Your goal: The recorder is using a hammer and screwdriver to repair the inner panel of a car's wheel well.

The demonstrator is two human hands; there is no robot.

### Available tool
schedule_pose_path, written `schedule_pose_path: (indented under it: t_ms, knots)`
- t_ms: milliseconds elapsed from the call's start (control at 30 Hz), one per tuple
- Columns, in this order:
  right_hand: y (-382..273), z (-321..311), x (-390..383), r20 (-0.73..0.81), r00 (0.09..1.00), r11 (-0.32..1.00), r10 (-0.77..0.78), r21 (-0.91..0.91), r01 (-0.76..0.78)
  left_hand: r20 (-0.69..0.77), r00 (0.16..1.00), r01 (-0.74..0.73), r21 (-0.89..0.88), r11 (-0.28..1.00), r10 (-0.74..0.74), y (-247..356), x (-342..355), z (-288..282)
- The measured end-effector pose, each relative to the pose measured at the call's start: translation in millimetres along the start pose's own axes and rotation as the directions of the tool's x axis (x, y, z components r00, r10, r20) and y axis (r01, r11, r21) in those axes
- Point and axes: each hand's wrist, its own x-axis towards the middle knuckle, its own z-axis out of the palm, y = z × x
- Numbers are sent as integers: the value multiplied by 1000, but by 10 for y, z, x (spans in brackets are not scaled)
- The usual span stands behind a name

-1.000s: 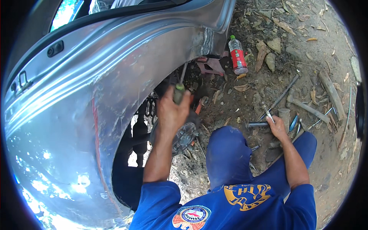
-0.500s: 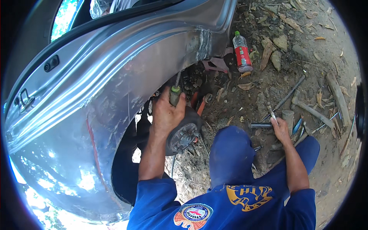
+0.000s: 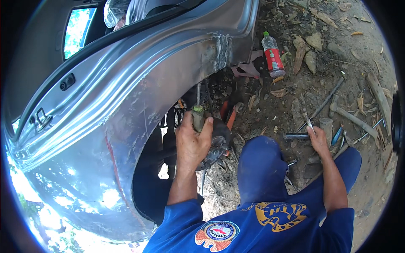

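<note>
My left hand (image 3: 192, 141) is closed round the dull greenish handle of a screwdriver (image 3: 198, 120), its metal shaft pointing away from me under the grey car body panel (image 3: 101, 126). Just beyond that hand sits a dark round wheel hub (image 3: 216, 149) with studs, partly covered by it. Over the ground at the right, my right hand (image 3: 319, 141) is closed on a thin, light-coloured tool (image 3: 309, 121). A dark metal cylinder (image 3: 296, 136) lies against its fingers; whether the hand grips that too, I cannot tell.
Orange-handled pliers or cutters (image 3: 232, 118) lie beyond the hub. Further off, a bottle with a red label (image 3: 273, 55) rests on the leaf-strewn dirt. A long metal bar (image 3: 327, 101), a bent stick (image 3: 352, 120) and several small tools lie around my right hand.
My left hand has drawn back toward me with the screwdriver, showing more of its shaft and covering more of the hub. The view has shifted slightly; my right hand stays about where it was.
</note>
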Motion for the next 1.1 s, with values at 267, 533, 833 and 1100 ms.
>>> schedule_pose_path:
  t_ms: [267, 533, 833, 1100]
  knots:
    - [77, 22, 54, 15, 1000, 997, 26, 75, -27, 61, 996, 57, 106, 993, -63, -150, 29, -257]
    - [55, 4, 7, -13, 1000, 1000, -11, 11, 11, 122, 990, 62, 118, 991, -76, -114, 72, -239]
    - [124, 22, -2, -12, 1000, 998, -18, 53, 18, 13, 998, -59, 162, 985, 58, -213, 159, -258]
    - [-971, 193, -32, 35, 986, 877, -162, 464, 128, 41, 978, -206, 167, 964, 202, -366, 376, -246]
